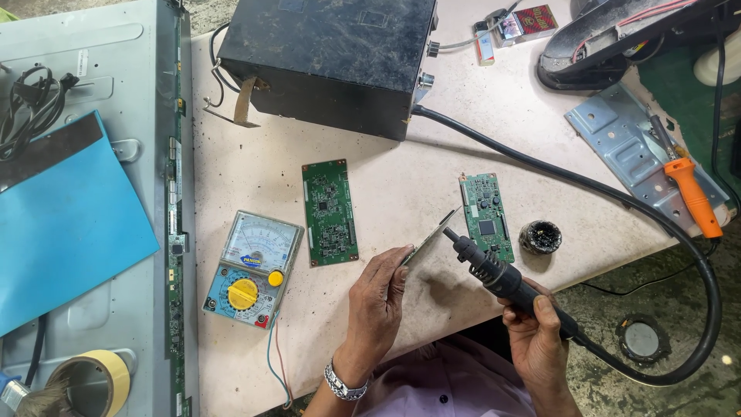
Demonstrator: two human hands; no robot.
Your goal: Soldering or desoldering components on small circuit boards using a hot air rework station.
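A small round black tin (539,236) sits open on the desk (432,177), holding dark paste, just beside a green circuit board (487,215). The left hand (376,301) has its grip pinched on a thin board (431,237) held edge-on, so its face is hard to make out. The right hand (536,336) has its grip wrapped around a black hot-air wand (502,278), nozzle near that board's tip. Bare desk lies between the hands and a multimeter (251,268); the near edge cuts across both wrists.

Small red packet (536,21), table's far edge (463,85)
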